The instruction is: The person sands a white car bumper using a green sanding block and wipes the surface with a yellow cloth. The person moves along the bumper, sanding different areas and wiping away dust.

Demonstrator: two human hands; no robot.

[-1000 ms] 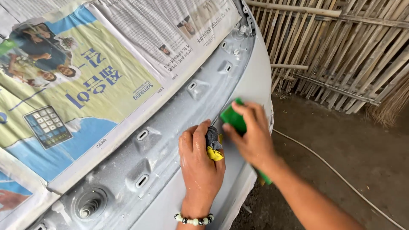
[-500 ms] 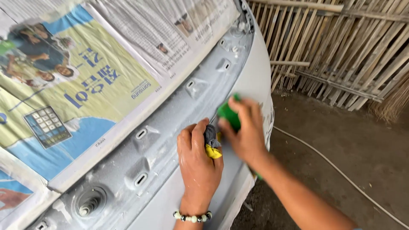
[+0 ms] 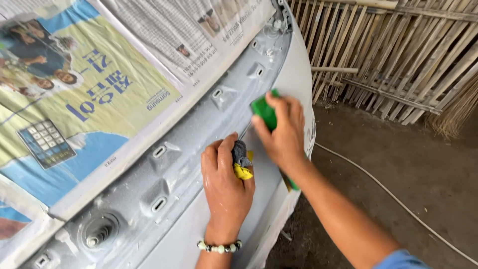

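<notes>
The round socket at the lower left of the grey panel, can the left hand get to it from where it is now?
Probably yes. The left hand rests on the grey panel, and nothing lies between it and the round socket.

Right hand hides most of the green pad; newspaper runs past the frame's edge.

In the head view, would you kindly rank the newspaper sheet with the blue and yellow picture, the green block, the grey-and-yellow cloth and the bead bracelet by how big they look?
1. newspaper sheet, by far the largest.
2. green block, though the right hand covers much of it.
3. and 4. grey-and-yellow cloth in the left hand and bead bracelet look alike; no ranking.
</notes>
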